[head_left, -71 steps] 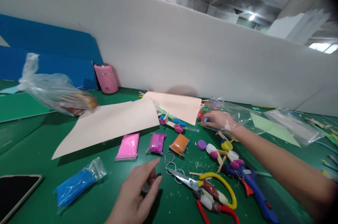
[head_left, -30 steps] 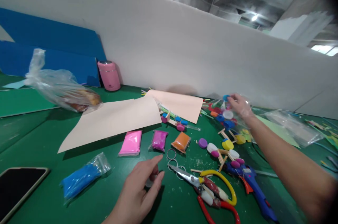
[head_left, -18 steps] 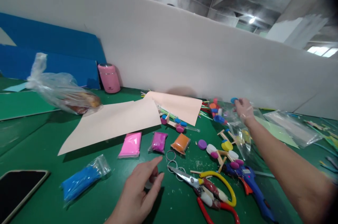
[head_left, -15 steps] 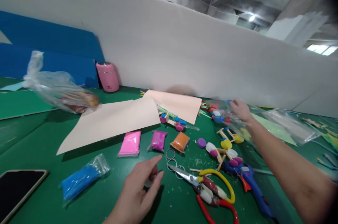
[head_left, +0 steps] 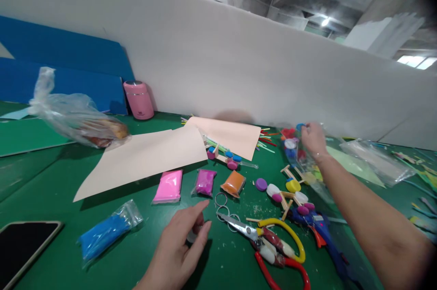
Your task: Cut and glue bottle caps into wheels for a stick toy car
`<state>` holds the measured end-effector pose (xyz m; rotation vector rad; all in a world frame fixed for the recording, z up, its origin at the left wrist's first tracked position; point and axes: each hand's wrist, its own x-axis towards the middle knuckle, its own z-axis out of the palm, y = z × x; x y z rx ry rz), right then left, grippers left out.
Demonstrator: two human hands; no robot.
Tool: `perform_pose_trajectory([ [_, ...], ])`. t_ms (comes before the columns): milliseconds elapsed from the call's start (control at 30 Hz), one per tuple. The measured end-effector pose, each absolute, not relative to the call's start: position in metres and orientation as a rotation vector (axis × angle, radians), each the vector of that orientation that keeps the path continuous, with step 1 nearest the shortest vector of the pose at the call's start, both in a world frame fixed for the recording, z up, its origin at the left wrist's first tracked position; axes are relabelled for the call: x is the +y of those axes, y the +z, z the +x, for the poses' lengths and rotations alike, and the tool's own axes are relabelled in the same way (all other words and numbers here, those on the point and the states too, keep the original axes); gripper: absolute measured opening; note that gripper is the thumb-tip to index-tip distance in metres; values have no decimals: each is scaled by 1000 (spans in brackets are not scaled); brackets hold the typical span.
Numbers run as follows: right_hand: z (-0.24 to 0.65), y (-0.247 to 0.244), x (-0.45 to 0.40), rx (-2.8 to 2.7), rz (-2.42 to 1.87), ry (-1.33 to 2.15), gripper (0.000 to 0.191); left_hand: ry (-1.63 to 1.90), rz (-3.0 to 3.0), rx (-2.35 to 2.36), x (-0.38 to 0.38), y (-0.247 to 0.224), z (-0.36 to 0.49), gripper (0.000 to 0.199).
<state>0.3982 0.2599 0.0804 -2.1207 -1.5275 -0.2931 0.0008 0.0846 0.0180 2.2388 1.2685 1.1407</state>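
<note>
Pinching a blue cap (head_left: 300, 127), the right hand (head_left: 313, 139) touches a clear bag (head_left: 319, 186); the left hand (head_left: 182, 244) curls around a small pale thing (head_left: 191, 236) near some rings (head_left: 222, 206).

A pink cylindrical flask (head_left: 139, 101) stands beside blue flat boards (head_left: 78, 53); a knotted clear plastic bag (head_left: 70, 110) with brown contents and a pale-edged, black-screened phone (head_left: 29, 251) lie on the green desk (head_left: 48, 190).

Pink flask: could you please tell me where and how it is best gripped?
I would grip the pink flask around its mid-body, below the lid, from the near right side: its rounded body stands upright, with the white partition close behind and the blue boards crowding its left.
</note>
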Motion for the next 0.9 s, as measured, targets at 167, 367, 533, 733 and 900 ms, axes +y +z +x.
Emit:
perform_pose_trajectory([
  [167,362,80,251,-1963,-2090,-387,27,1154,2223,1267,85,17,0,33],
  [367,323,53,233,-2508,-1951,-262,24,1136,2237,1268,84,19,2,31],
  [533,312,56,232,-2615,-1913,-253,25,1139,2227,1271,83,17,1,31],
  [733,316,60,236,-2565,-1933,-218,23,1147,2195,1282,84,17,0,31],
  [900,339,89,272,-2264,-2076,-294,23,1139,2204,1276,84,18,1,31],
])
